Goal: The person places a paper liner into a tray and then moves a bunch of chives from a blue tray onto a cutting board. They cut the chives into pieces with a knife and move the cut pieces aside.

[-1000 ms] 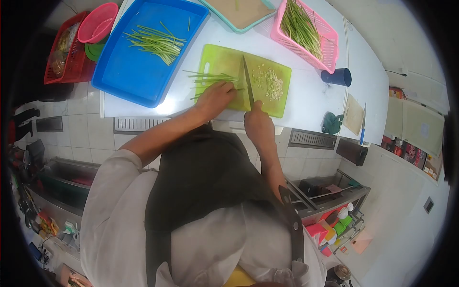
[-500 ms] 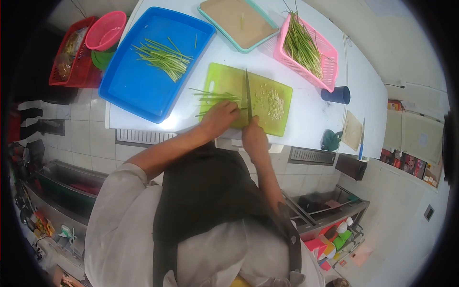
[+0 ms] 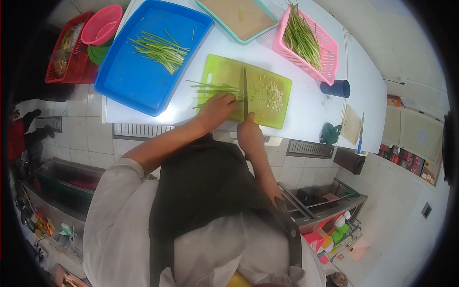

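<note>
On the green cutting board (image 3: 222, 67), my left hand (image 3: 218, 109) has its fingers curled over a bundle of thin green stalks (image 3: 210, 88), whose ends stick out leftward past the board. My right hand (image 3: 250, 136) is wrapped around the handle of a knife (image 3: 245, 88). The long blade points away from me and stands just right of my left fingertips, at the cut end of the bundle. Small pale-green chopped pieces (image 3: 273, 98) lie scattered on the board's right half. My fingers hide where the stalks meet the blade.
A blue tray (image 3: 126, 79) with more stalks is at the left. A teal-rimmed tray (image 3: 234, 19) sits at the back, beside a pink basket (image 3: 329, 62) full of stalks. A dark blue cup (image 3: 337, 89), a green cloth (image 3: 330, 133) and another knife (image 3: 360, 143) are to the right.
The whole view has shifted slightly, so the table appears a little higher. My hands, the knife and the stalks keep nearly the same places on the board.
</note>
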`<state>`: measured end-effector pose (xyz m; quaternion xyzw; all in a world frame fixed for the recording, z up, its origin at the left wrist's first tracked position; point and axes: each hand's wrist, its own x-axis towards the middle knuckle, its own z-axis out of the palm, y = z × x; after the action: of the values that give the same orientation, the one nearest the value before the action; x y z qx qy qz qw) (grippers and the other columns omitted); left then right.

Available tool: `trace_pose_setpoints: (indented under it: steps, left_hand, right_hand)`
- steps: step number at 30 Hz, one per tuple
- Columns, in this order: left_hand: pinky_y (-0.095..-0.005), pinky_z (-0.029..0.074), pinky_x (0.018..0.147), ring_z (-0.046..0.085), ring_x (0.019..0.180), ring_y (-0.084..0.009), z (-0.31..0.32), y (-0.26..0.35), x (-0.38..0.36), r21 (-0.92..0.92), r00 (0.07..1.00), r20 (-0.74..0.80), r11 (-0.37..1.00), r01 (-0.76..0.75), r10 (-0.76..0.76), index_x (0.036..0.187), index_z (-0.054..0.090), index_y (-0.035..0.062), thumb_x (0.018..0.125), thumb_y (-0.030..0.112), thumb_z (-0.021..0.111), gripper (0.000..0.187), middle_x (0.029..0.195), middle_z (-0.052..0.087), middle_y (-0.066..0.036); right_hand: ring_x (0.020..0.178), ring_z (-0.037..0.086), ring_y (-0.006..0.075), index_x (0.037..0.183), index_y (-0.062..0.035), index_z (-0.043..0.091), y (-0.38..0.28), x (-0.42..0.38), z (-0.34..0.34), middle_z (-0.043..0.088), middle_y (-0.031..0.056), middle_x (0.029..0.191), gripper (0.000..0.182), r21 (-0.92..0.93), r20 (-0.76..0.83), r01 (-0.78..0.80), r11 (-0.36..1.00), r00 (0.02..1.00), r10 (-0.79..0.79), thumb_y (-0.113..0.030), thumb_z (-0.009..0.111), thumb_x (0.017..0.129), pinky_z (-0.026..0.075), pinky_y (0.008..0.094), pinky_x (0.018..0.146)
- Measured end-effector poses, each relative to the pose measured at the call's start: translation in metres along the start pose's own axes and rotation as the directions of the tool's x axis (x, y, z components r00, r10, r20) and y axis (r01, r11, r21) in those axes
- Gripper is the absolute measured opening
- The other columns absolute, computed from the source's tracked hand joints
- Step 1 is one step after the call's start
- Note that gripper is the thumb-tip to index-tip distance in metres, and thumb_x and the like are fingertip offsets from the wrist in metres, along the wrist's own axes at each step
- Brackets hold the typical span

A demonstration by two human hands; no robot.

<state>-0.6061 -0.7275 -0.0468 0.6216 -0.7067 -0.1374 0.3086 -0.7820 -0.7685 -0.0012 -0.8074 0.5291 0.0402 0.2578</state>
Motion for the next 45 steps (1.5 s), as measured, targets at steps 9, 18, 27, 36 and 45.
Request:
trace_pose_setpoints:
  steps: [9,18,27,36,45]
  left_hand:
    - [-0.0407,0.055,0.086,0.064,0.105,-0.0295,-0.001,-0.002,0.003,-0.046,0.996,0.035,0.995,0.084,-0.082,0.108,0.071,0.0065,0.086,0.009,0.061,0.025,0.108,0.067,-0.007]
    - [-0.0448,0.054,0.084,0.064,0.099,-0.0345,-0.002,-0.004,0.005,-0.155,0.994,-0.01,0.982,0.105,-0.108,0.104,0.069,0.0056,0.087,0.006,0.058,0.019,0.103,0.065,-0.011]
    - [-0.0475,0.053,0.082,0.063,0.098,-0.0386,0.002,-0.012,-0.002,-0.117,0.997,-0.066,0.992,0.042,-0.05,0.108,0.062,0.0069,0.087,0.007,0.063,0.022,0.101,0.064,-0.015]
    - [-0.0425,0.037,0.087,0.058,0.102,-0.0242,-0.014,0.011,-0.012,0.002,0.991,-0.085,0.994,0.105,-0.105,0.098,0.074,0.0123,0.085,0.012,0.066,0.015,0.1,0.06,-0.006]
    - [-0.0464,0.039,0.095,0.058,0.116,-0.0259,-0.026,0.0,0.005,-0.005,0.965,-0.204,0.986,0.168,-0.165,0.11,0.076,0.0126,0.086,0.012,0.075,0.024,0.118,0.064,-0.006]
  right_hand:
    - [0.081,0.067,0.0543,0.113,0.0069,0.042,-0.01,-0.004,-0.002,0.068,0.036,0.083,0.026,0.053,0.038,-0.042,0.998,0.998,0.04,-0.014,0.047,0.097,0.053,0.0622,0.074]
    - [0.079,0.068,0.0526,0.117,0.0089,0.043,-0.011,-0.004,-0.002,0.068,0.035,0.081,0.03,0.015,0.047,-0.048,0.999,0.998,0.047,-0.012,0.048,0.096,0.053,0.0614,0.072]
    - [0.071,0.066,0.0522,0.111,0.0033,0.046,-0.018,-0.002,-0.021,0.067,0.0308,0.073,0.023,-0.035,-0.035,0.0,0.999,0.999,-0.002,-0.015,0.05,0.098,0.052,0.0631,0.065]
    - [0.086,0.068,0.0466,0.137,-0.0088,0.047,0.018,0.035,-0.021,0.063,0.0242,0.106,0.04,-0.114,-0.247,-0.01,0.993,0.969,-0.019,-0.02,0.058,0.1,0.054,0.0566,0.071]
    - [0.097,0.06,0.0308,0.102,-0.0102,0.069,0.011,0.035,-0.021,0.061,0.01,0.097,0.016,-0.222,-0.344,0.305,0.926,0.864,-0.367,-0.011,0.064,0.087,0.047,0.0475,0.081]
